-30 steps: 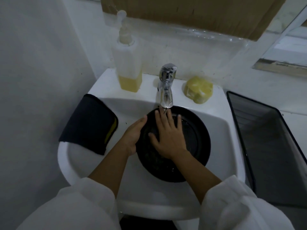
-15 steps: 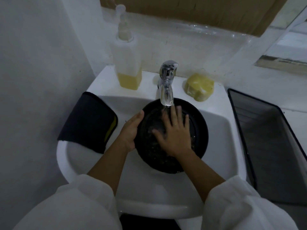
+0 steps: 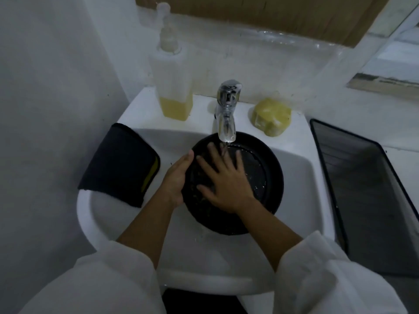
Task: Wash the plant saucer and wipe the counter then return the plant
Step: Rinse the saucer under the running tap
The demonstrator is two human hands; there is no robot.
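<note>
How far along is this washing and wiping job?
The saucer is already in the sink under the running tap. In hand: the left hand grips its rim, the right hand lies flat inside, where dirt specks show. Left: the wiping, with the dark cloth lying unused on the sink's edge, and returning the plant, not in view.

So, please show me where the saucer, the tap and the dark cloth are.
saucer [image 3: 269, 177]: head view, on the bare right part of its inside.
tap [image 3: 226, 118]: head view, on the middle of its spout.
cloth [image 3: 118, 164]: head view, on the middle of its dark top face.
</note>
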